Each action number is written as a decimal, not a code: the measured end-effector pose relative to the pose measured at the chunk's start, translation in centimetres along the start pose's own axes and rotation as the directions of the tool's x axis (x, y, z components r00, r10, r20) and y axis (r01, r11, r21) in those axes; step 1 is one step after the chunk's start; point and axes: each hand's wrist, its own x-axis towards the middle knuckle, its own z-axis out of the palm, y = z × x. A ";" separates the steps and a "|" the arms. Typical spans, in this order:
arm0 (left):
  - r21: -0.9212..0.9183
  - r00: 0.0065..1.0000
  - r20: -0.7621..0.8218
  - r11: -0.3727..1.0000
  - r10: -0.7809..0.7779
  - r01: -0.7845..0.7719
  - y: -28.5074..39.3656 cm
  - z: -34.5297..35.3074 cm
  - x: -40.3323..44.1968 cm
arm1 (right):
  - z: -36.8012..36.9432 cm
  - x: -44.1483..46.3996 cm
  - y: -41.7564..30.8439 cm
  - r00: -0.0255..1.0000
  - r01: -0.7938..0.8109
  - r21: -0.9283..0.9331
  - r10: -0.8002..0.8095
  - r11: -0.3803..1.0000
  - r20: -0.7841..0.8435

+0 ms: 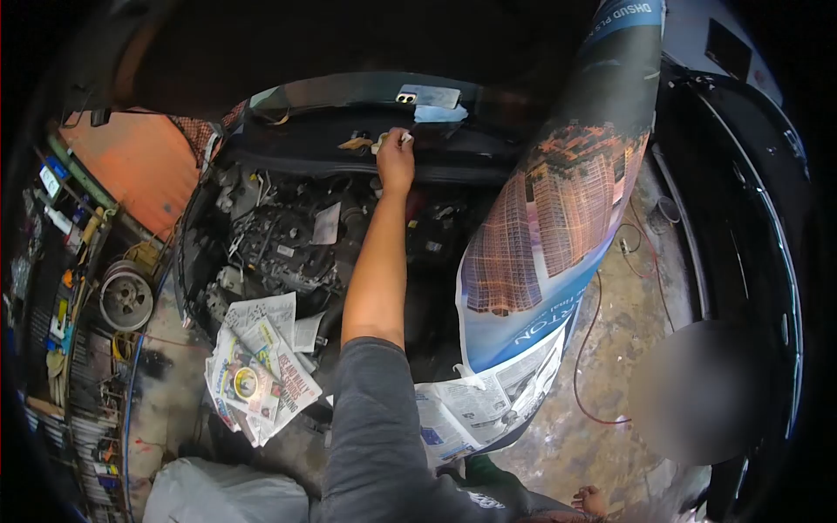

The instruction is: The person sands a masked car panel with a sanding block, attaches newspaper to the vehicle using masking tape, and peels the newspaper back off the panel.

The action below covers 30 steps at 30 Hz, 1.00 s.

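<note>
Small pale item [407, 137] pinched in left fingers [395, 140], printed sheet [571, 218] reading upside-down "RTON"

Engine bay [283, 270] before me, newspapers [270, 370] at its near left corner, a paper [326, 224] inward from its left edge

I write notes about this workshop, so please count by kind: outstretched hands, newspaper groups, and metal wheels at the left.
Outstretched hand: 1
Newspaper groups: 2 (the loose pile at left, the large printed sheets at right)
Metal wheel: 1
Total: 4
</note>
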 end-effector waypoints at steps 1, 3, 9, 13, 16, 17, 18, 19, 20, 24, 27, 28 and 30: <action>0.051 0.996 0.020 0.995 0.086 -0.087 0.2 0.7 0.2 | -0.8 1.1 3.1 1.000 -0.007 -0.025 0.007 1.000 -0.006; 0.150 0.967 0.069 0.956 0.244 -0.252 -0.4 1.9 0.0 | -1.7 1.1 6.7 0.999 -0.038 -0.103 0.036 0.994 -0.024; 0.394 0.992 0.101 0.913 0.075 -0.110 -3.3 1.5 -3.0 | 0.5 -2.9 5.7 0.990 -0.140 -0.229 0.135 0.963 -0.040; 0.146 0.994 0.091 0.988 -0.064 0.050 -4.8 2.6 -3.0 | 1.6 -3.7 4.9 0.990 -0.142 -0.247 0.138 0.958 -0.035; 0.026 0.958 0.143 0.968 -0.250 0.248 -4.3 3.3 -2.7 | 2.3 -3.6 3.7 0.992 -0.123 -0.249 0.120 0.961 -0.026; 0.004 0.960 0.085 0.964 -0.266 0.267 -3.9 3.2 -3.2 | 2.5 -3.6 3.2 0.993 -0.115 -0.248 0.112 0.962 -0.026; -0.020 0.958 0.026 0.958 -0.284 0.285 -3.5 3.3 -3.9 | 2.6 -3.5 2.7 0.995 -0.103 -0.245 0.100 0.964 -0.024; -0.043 0.952 -0.033 0.952 -0.303 0.302 -3.2 3.0 -4.4 | 2.8 -3.8 2.4 0.996 -0.092 -0.237 0.089 0.967 -0.024; -0.073 0.954 -0.045 0.953 -0.298 0.294 -5.3 3.2 -4.9 | 3.0 -4.0 1.7 0.997 -0.082 -0.231 0.078 0.969 -0.027; -0.310 0.827 -0.253 0.852 -0.502 0.422 -10.2 0.1 -7.7 | 3.8 -4.4 0.4 0.998 -0.061 -0.198 0.055 0.978 -0.032; -0.364 0.623 -0.330 0.705 -0.709 0.609 -14.0 -4.9 -10.7 | 3.2 -3.8 1.5 0.999 0.015 -0.300 0.001 0.954 0.055; -0.315 0.531 -0.344 0.628 -0.774 0.712 -15.3 -6.6 -11.5 | 2.4 -3.4 2.2 0.991 0.079 -0.398 -0.029 0.914 0.129; -0.384 0.355 -0.312 0.459 -0.881 0.801 -21.1 -9.2 -13.3 | 2.5 -3.9 1.8 0.990 0.090 -0.524 -0.020 0.847 0.138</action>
